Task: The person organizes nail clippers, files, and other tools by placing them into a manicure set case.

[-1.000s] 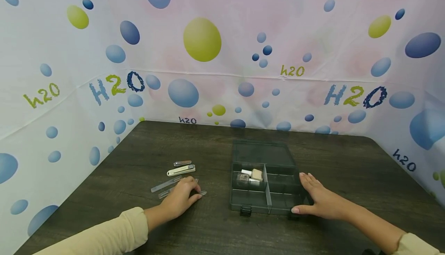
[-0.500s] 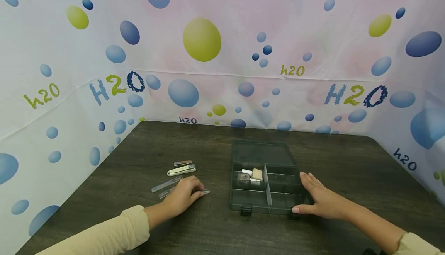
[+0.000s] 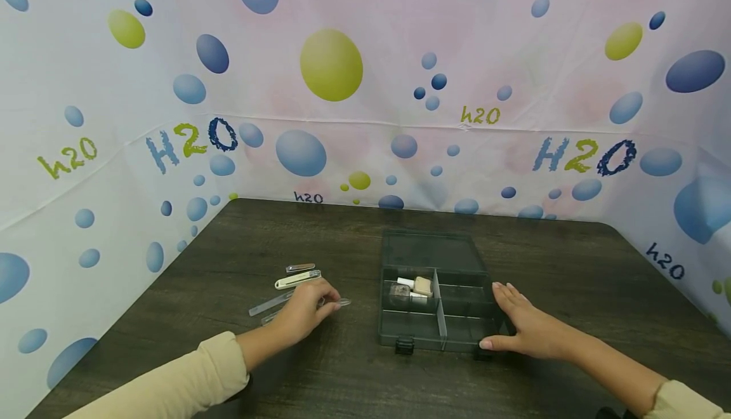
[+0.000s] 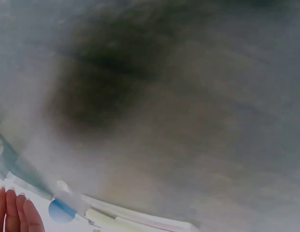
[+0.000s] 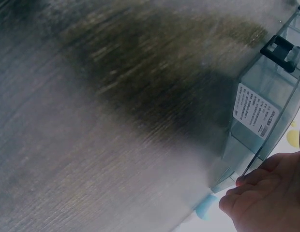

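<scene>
My left hand [image 3: 302, 312] pinches a slender, clear, pointed item [image 3: 344, 302] between thumb and fingers, just over the table; its other end is hidden by the hand. Beneath and beside this hand lie a clear flat strip [image 3: 268, 305] and another clear piece [image 3: 270, 318], partly covered. Cream nail clippers [image 3: 297, 279] and a smaller pair of nail clippers [image 3: 299, 268] lie just beyond. My right hand [image 3: 531, 329] rests with extended fingers along the right side of a dark see-through compartment box [image 3: 419, 345], thumb at its front corner. The right wrist view shows the fingers [image 5: 254, 188] touching the box wall.
The box's lid [image 3: 431, 251] lies back, away from me. Small bottles [image 3: 412, 289] with white caps sit in the far left compartment. A latch [image 3: 404, 345] sticks out at the front. A printed curtain [image 3: 365, 89] stands behind the dark wooden table [image 3: 337, 381].
My left hand has moved right and slightly away from me, carrying the slender clear item off the group of things. The right hand and the box have stayed put.
</scene>
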`<state>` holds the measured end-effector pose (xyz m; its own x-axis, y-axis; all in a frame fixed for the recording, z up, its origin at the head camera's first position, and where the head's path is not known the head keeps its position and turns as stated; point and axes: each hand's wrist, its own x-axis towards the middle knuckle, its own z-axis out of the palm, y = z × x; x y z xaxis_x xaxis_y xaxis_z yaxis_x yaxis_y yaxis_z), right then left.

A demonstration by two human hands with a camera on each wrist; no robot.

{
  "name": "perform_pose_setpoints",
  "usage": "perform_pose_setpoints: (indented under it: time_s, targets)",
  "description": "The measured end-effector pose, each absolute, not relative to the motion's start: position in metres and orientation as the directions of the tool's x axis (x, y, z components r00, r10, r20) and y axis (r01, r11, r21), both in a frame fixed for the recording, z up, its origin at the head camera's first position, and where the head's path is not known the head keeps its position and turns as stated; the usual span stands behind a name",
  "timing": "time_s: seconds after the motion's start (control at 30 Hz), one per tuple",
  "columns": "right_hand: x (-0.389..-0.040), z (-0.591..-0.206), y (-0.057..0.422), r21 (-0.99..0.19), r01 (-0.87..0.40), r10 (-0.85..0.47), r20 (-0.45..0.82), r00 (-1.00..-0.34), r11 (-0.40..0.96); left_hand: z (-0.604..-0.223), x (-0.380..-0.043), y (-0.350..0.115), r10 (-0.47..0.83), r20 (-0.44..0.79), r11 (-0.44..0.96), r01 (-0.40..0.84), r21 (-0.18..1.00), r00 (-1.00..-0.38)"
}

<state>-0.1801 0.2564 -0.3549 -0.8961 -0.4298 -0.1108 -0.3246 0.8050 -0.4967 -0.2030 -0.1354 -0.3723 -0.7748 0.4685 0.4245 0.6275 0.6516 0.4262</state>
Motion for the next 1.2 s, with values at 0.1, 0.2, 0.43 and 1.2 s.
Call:
perform_pose_setpoints:
  time_s: [0.1, 0.2, 0.43, 1.2]
  targets:
    - [-0.180, -0.355, 0.257, -0.501, -0.322, -0.430, -0.114, -0.896, 0.804, -0.370, -0.205, -0.132, 0.462, 0.436, 0.649, 0.630, 0.428, -0.772]
    - [-0.180, -0.355, 0.256, -0.503, -0.321, -0.431, -0.118, -0.894, 0.802, -0.369, -0.207, -0.128, 0.457, 0.449, 0.642, 0.634, 0.430, -0.768]
    - [-0.181, -0.355, 0.256, -0.498, -0.327, -0.435, -0.114, -0.893, 0.803, -0.364, -0.210, -0.116, 0.450, 0.484, 0.612, 0.654, 0.445, -0.751]
    - [-0.181, -0.355, 0.257, -0.496, -0.340, -0.438, -0.092, -0.894, 0.799, -0.357, -0.209, -0.048, 0.584, 0.451, 0.466, 0.734, 0.493, -0.674]
